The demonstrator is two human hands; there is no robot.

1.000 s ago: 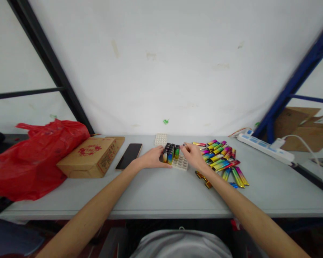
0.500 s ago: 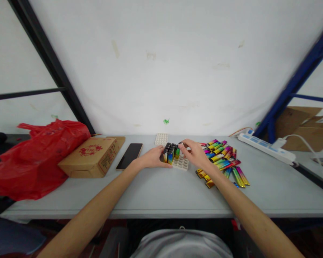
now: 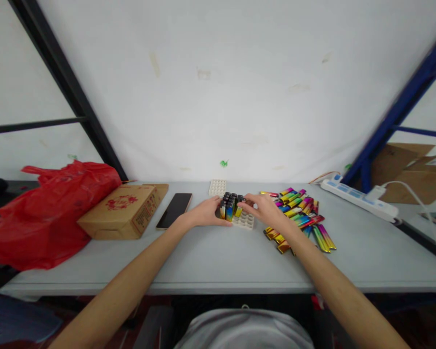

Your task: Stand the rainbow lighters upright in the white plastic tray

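Note:
Several shiny multicoloured lighters with black tops (image 3: 229, 206) stand upright in the left part of a white tray with round holes (image 3: 244, 221). My left hand (image 3: 207, 212) is curved round the tray's left end, thumb along the front and fingers behind, steadying it and touching the outer lighters. Over the tray, my right hand (image 3: 259, 207) pinches a yellow lighter (image 3: 239, 211) near its top, beside the standing ones. To the right, a loose pile of metallic lighters (image 3: 298, 206) lies partly behind my right forearm.
A second white holed tray (image 3: 217, 187) lies by the wall. On the left are a dark phone (image 3: 174, 211), a cardboard box (image 3: 121, 211) and a red plastic bag (image 3: 58, 213). A white power strip (image 3: 359, 198) with a plugged cable lies at the right.
My right hand has moved slightly left and down, bringing a yellow lighter beside the standing ones. My left hand stays at the tray's left end.

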